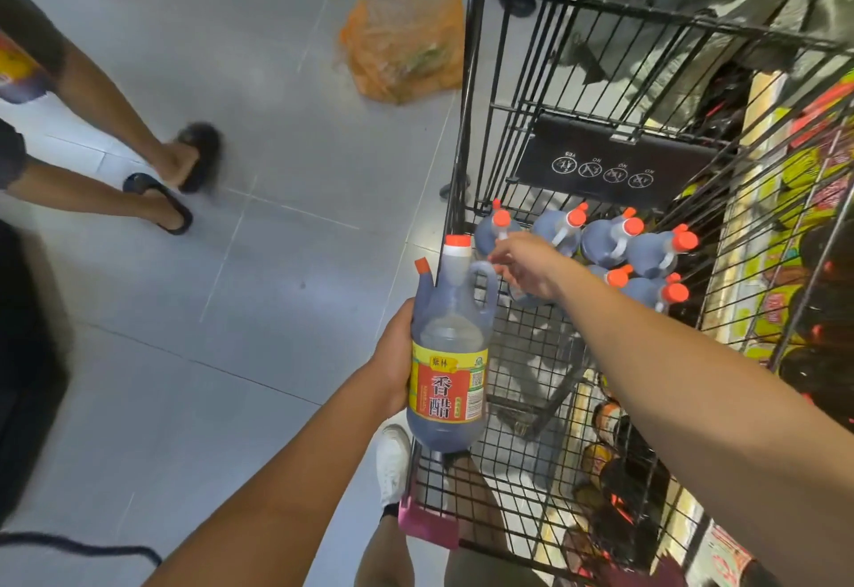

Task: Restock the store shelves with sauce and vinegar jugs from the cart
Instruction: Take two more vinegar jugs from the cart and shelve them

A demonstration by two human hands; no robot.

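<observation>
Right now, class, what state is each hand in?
Left hand: holds the vinegar jug round its body.
Right hand: reaches among the jugs in the cart; whether it grips one cannot be told.

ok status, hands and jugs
Left hand grips a vinegar jug over the cart edge. Right hand among the carted jugs, grip unclear. Person's legs left, well clear.

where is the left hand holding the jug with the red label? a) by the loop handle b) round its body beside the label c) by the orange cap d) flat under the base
b: the left hand wraps the side of the vinegar jug at label height, while its loop handle and orange cap stand free above.
</observation>
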